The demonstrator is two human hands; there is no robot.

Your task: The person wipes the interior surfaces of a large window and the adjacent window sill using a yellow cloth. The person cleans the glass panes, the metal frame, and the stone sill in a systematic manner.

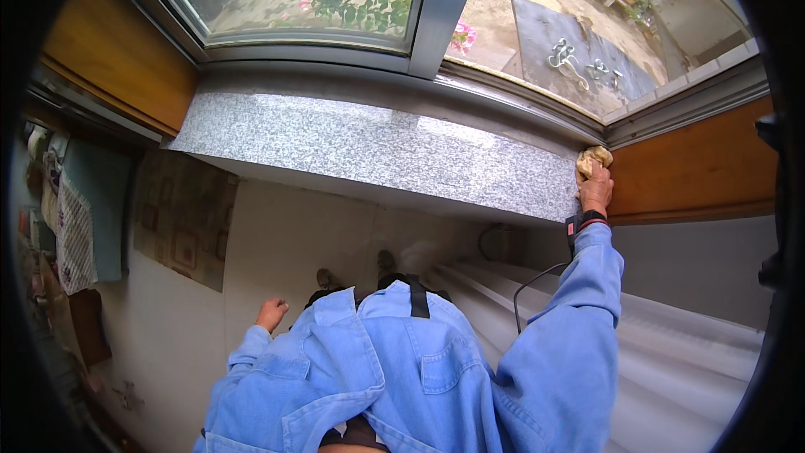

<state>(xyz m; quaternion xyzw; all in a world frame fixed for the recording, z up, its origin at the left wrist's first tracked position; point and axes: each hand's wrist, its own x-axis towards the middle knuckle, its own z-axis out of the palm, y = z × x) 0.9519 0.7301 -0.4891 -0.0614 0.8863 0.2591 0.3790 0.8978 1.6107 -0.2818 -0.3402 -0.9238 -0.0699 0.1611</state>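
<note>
My right hand (595, 191) presses a crumpled yellowish cloth (592, 162) into the right end of a speckled grey stone windowsill (352, 135). The cloth sits in the corner where the sill meets the orange-brown wooden side panel (692, 163) and the window frame. Well below the sill, my left hand (272, 313) hangs beside my body, away from any surface. Its fingers look loosely curled, and the palm is hidden, so whether it holds anything cannot be made out.
A metal-framed window (314, 55) rises behind the sill, with its right part showing the yard. Another wooden panel (119, 56) borders the left end. A pale, sheer curtain (685, 352) hangs at lower right. A black cable (517, 296) runs from my right wrist. A patterned mat (182, 233) lies at left.
</note>
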